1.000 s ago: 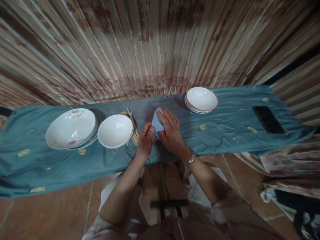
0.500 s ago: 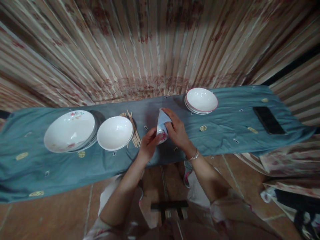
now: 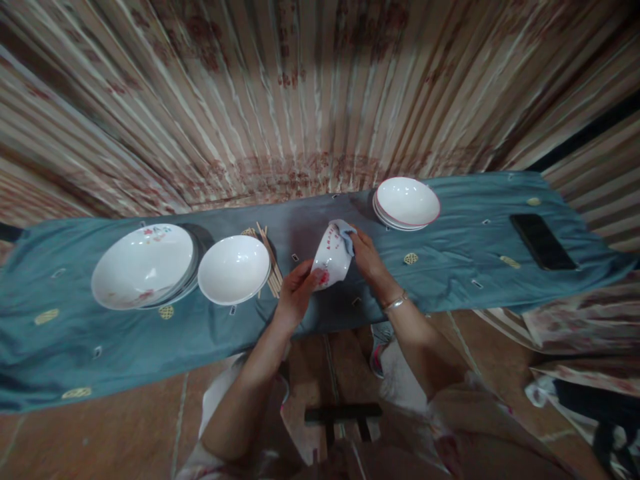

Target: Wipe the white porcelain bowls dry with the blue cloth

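Note:
A white bowl (image 3: 331,259) with red floral marks is held tilted over the middle of the cloth-covered table. My left hand (image 3: 296,291) grips its left edge, fingers closed on it. A light blue cloth (image 3: 346,235) is pressed against the bowl's upper right side by my right hand (image 3: 367,257), whose fingers are closed around it. Just left of my left hand lie several wooden chopsticks (image 3: 271,263). Beside them stands a white bowl (image 3: 233,269), apparently stacked on another.
At the left is a stack of large white floral dishes (image 3: 145,267). Red-rimmed bowls (image 3: 407,201) are stacked at the right back, and a black phone (image 3: 543,241) lies farther right. The teal tablecloth (image 3: 450,287) ends at the near edge; a pleated curtain (image 3: 310,100) hangs behind.
My right hand has moved slightly right with the cloth, from inside the bowl to its upper right side. The bowl has turned, so more of its patterned outer side shows.

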The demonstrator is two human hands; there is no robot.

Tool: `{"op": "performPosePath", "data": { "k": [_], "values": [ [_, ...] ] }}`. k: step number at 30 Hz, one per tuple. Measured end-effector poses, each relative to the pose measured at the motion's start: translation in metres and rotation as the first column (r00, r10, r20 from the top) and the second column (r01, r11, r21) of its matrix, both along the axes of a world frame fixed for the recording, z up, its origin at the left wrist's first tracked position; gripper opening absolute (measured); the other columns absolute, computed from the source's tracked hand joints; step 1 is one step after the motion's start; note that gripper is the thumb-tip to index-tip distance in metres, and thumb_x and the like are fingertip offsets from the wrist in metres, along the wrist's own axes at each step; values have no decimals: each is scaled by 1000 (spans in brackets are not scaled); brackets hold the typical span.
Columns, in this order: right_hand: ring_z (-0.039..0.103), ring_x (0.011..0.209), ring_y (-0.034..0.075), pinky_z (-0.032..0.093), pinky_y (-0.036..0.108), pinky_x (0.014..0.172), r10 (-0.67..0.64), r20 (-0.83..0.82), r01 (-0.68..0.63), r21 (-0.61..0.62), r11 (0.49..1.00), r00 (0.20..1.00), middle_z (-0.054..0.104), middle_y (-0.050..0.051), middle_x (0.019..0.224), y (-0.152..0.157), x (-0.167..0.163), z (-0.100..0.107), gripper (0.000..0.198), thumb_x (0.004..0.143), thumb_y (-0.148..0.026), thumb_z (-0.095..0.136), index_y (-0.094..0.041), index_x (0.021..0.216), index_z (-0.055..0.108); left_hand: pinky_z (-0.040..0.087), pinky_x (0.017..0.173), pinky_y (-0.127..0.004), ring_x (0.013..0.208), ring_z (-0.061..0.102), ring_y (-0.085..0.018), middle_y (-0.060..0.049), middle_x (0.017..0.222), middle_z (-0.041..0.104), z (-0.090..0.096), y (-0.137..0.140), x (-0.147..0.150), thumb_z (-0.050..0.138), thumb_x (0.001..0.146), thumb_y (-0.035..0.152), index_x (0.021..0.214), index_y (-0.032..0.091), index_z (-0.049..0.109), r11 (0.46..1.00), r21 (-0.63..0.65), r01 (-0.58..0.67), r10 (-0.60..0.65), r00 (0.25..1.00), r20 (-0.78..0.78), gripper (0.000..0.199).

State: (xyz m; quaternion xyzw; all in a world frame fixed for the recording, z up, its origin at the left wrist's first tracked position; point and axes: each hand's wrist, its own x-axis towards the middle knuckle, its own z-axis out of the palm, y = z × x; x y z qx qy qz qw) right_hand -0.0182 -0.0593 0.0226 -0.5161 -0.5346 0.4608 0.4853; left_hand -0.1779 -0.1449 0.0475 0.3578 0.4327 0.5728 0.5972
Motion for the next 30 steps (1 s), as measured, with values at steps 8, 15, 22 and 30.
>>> {"op": "performPosePath", "data": {
  "k": [8, 15, 22, 30],
  "values": [
    [68, 109, 22, 52, 40, 100, 107, 83, -108, 11, 994, 991, 77, 13, 107, -2, -7, -16, 40, 97, -35, 41, -14, 113, 71, 48, 66, -22, 66, 60, -10, 1, 73, 71, 10, 7, -8, 90, 62, 38, 82, 17, 76, 990, -91, -107, 124, 972, 201, 32],
    [72, 102, 22, 57, 40, 94, 71, -34, -72, -29, 997, 997, 77, 14, 107, -10, -21, -34, 43, 98, -34, 35, -14, 122, 64, 54, 69, -21, 69, 66, -10, 0, 81, 74, 13, 13, -18, 91, 63, 31, 86, 16, 71, 968, -213, -134, 207, 906, 370, 34],
    [68, 114, 22, 52, 44, 106, -55, -28, 55, 9, 998, 998, 73, 14, 120, -31, -42, -39, 49, 100, -41, 32, -13, 129, 62, 56, 77, -24, 76, 69, -10, 0, 88, 75, 20, 18, -23, 79, 79, 24, 93, 18, 67, 955, -249, -164, 259, 870, 419, 19],
    [58, 131, 24, 42, 50, 115, -79, 113, 62, 147, 987, 990, 65, 17, 135, -64, -53, -25, 51, 100, -44, 36, -16, 139, 54, 56, 73, -23, 77, 69, -11, 1, 91, 75, 25, 20, -26, 80, 77, 27, 95, 19, 65, 951, -244, -191, 280, 868, 410, 25]
  ]
}}
